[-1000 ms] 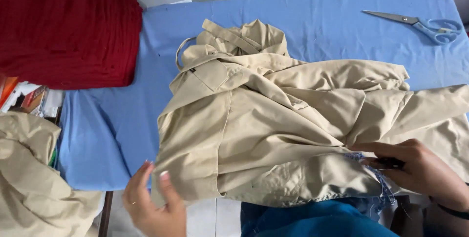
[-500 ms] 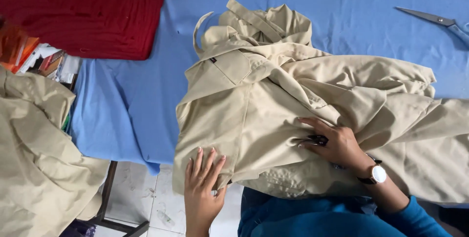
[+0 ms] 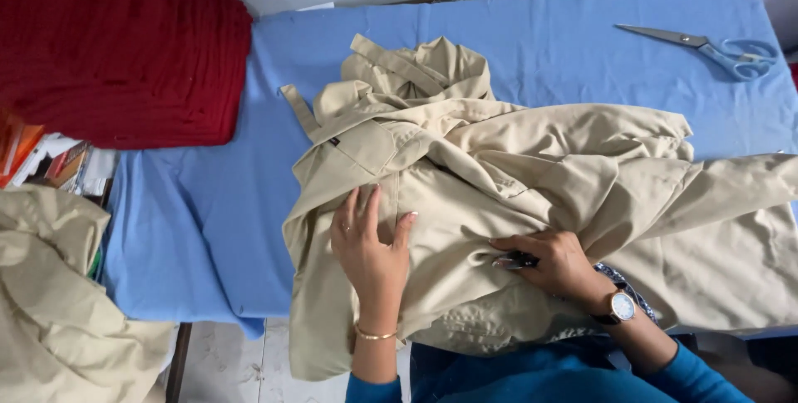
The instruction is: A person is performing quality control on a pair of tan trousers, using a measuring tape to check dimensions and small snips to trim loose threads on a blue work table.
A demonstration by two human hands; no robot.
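A crumpled beige garment with straps and a pocket lies on a blue-covered table, its lower edge hanging over the near side. My left hand rests flat on the garment's left part, fingers spread. To its right, my right hand, with a watch on the wrist, presses on the cloth and pinches a small dark object between the fingers. What that object is, I cannot make out.
Scissors with light blue handles lie at the far right of the table. A stack of dark red fabric sits at the far left. More beige cloth is heaped at lower left, beside books or papers.
My left hand has moved up from the garment's hanging edge onto its top. My right hand has shifted left and up along the cloth. The view has tilted down slightly.
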